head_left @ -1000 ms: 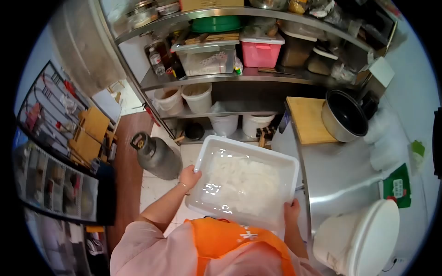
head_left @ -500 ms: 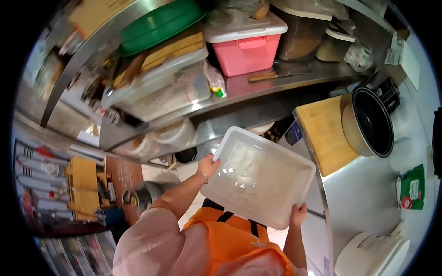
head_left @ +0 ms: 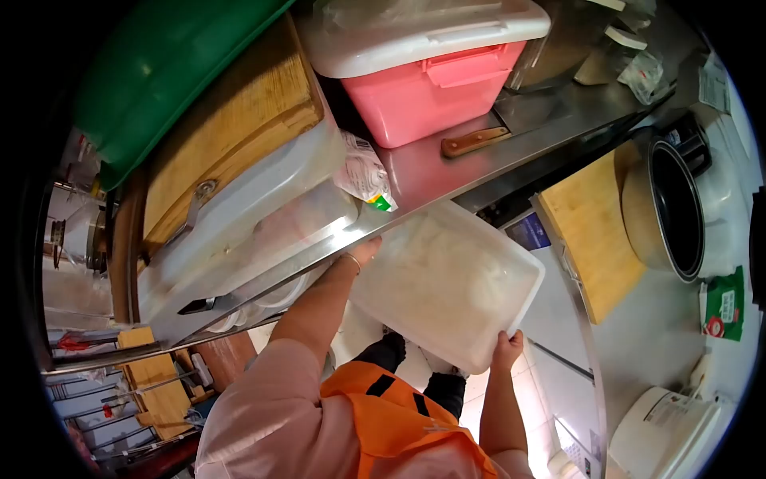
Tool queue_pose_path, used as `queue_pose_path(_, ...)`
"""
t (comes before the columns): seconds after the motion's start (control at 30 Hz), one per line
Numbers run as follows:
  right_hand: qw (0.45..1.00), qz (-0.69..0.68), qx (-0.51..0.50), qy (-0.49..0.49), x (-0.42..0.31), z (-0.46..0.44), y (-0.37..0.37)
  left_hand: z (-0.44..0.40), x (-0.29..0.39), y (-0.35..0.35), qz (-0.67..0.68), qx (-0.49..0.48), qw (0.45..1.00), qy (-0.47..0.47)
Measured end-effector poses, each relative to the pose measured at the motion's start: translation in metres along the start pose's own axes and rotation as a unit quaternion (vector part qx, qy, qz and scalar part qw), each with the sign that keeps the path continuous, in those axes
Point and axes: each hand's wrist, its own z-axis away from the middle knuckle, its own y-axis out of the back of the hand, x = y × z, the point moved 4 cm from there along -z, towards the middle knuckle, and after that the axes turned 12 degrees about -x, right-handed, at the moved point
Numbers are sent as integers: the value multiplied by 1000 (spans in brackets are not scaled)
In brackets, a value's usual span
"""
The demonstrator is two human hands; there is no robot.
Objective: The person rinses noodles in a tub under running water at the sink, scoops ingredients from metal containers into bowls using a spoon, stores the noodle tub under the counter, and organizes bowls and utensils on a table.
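Both my hands hold a white rectangular tray (head_left: 451, 283) in front of my orange apron. Pale, whitish contents show inside it, too blurred to name. My left hand (head_left: 365, 254) grips the tray's left side, right beside the steel shelf edge (head_left: 423, 199). At the tray's lower right corner, my right hand (head_left: 508, 349) is closed on the rim. The far edge of the tray lies partly under the shelf edge and is hidden there.
On the shelf stand a pink box (head_left: 431, 88), a wooden-handled knife (head_left: 476, 142) and a clear bin (head_left: 263, 215) under wooden boards. At right are a cutting board (head_left: 594, 231), a black-lined pot (head_left: 666, 207), a green packet (head_left: 722, 305) and a white bucket (head_left: 658, 427).
The view has moved closer to the shelves and turned. The tray, held in both hands, has gone from open floor space to the shelf edge, its far side now partly beneath it.
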Motion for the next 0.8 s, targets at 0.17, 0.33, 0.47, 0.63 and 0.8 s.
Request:
queue_pose_path(0.17,999,20,18,-45,3,-6,-46,-17,-18,15,-120,-2,993,-16)
queue_pose_path(0.33,993,33,8,-114,6,6,-77,1,-17,19,-94,40,995,-19)
queue_pose_path(0.47,987,-56,20,-148,10,31,-104,90,14,14,-20,150,984,-93)
queue_pose_path(0.63,952,-105,-119,-263,35,58,-132,191,-21,-43,72,166,977,-115)
queue_pose_path(0.8,925,-101,-212,-298,9,58,-179,221,-52,-65,186,-5,982,-29)
